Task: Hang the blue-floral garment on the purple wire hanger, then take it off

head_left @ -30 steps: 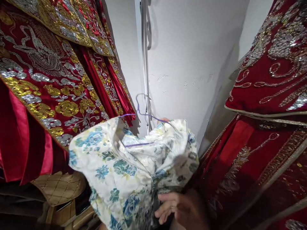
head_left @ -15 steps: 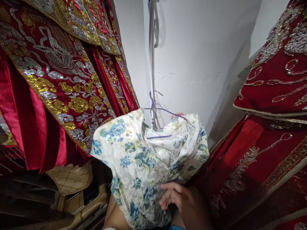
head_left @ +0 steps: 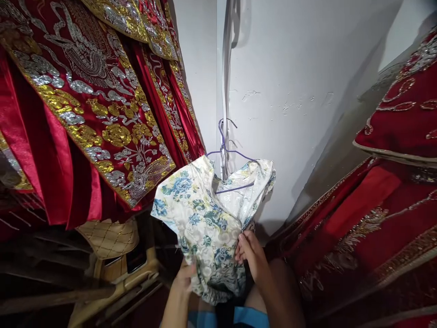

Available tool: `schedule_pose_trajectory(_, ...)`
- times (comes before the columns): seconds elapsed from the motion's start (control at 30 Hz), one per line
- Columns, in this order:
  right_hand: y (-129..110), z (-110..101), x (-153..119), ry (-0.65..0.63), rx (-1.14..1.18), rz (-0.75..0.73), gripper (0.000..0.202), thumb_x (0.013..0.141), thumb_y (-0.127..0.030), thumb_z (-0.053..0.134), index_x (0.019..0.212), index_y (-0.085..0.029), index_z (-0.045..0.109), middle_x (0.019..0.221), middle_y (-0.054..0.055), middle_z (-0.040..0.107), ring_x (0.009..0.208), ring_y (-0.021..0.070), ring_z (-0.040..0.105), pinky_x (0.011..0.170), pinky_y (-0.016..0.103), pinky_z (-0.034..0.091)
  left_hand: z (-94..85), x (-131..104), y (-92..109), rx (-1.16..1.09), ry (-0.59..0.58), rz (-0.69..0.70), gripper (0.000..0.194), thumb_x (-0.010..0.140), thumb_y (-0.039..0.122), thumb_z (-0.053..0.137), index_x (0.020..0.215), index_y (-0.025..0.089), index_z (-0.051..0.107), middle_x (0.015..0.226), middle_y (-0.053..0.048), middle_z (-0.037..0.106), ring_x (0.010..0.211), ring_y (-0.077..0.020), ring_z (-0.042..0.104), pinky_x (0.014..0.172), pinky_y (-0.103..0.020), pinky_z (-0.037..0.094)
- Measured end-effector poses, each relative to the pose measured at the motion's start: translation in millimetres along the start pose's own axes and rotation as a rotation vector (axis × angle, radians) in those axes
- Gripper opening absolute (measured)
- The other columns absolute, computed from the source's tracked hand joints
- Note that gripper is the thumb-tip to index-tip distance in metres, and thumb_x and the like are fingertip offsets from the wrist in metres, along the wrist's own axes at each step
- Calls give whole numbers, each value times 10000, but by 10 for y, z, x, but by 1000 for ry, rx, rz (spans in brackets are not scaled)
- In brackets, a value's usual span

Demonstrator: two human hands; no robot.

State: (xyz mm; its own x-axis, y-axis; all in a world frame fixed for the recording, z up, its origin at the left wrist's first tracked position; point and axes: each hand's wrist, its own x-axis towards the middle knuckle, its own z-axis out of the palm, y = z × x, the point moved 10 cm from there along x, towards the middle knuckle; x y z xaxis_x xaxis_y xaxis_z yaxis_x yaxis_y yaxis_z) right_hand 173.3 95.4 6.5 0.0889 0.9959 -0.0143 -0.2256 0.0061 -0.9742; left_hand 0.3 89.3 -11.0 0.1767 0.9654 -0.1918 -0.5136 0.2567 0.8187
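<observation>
A short-sleeved white floral blouse [head_left: 205, 228] with blue and green flowers hangs in front of me on a purple wire hanger [head_left: 235, 153]. It has a crossed V neckline and a gathered hem. My right hand [head_left: 251, 253] is closed at the lower end of the neckline, thumb and fingers pinching the front edge. At the lower left side of the blouse is my left hand [head_left: 185, 275], smeared by motion; whether its fingers grip the cloth cannot be made out.
Red garments with gold and silver embroidery [head_left: 116, 132] hang at the left, and another beaded red garment [head_left: 362, 214] at the right. A white wall [head_left: 283, 82] with a vertical strip [head_left: 225, 68] stands behind the hanger. Low at left is a chair with a quilted beige back [head_left: 109, 239].
The blouse hangs lower and farther from me. My right hand has risen to the neckline edge and pinched it. My left hand has emerged from behind the blouse to its lower left side.
</observation>
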Motion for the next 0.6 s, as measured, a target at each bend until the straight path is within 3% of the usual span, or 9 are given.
schedule_pose_trajectory(0.07,-52,124,21,-63,-49,-27,507,841,-713,602,722,-226,525,544,-25,540,479,152,516,471,279,401,23,-25,2,41,4,-9,641,547,330,955,1125,177,722,1162,-122,741,1214,-410,622,1097,-558,454)
schedule_pose_trajectory(0.13,-106,187,24,-88,-77,-44,527,852,-727,573,712,-221,531,522,-30,509,468,140,476,470,276,373,63,-29,27,68,24,14,664,581,355,934,1178,163,716,1179,-123,743,1226,-390,626,1145,-538,410)
schedule_pose_trajectory(0.27,-206,164,21,-57,-55,-74,489,864,-696,587,729,-229,538,551,-29,503,485,142,460,491,291,372,153,-19,-54,42,2,9,676,618,375,904,1224,152,705,1143,-120,759,1178,-350,663,1123,-500,442)
schedule_pose_trajectory(0.4,-259,166,34,-71,-38,-114,470,877,-658,593,689,-235,512,536,-26,491,484,145,450,488,294,360,66,-1,-118,46,16,22,662,646,375,884,1239,158,684,1114,-110,761,1164,-328,667,1103,-475,457)
schedule_pose_trajectory(0.5,-270,180,30,-82,2,-157,446,913,-551,593,624,-225,498,518,-34,447,484,125,401,505,281,343,-163,43,-22,117,154,103,638,670,402,861,1220,153,656,1138,-125,735,1169,-335,654,1066,-467,477)
schedule_pose_trajectory(0.6,-247,161,1,-45,49,-160,420,918,-460,594,585,-214,518,513,-35,422,490,117,361,520,277,331,-450,-25,275,305,439,375,616,711,442,820,1208,154,597,1176,-148,680,1168,-336,631,1021,-459,491)
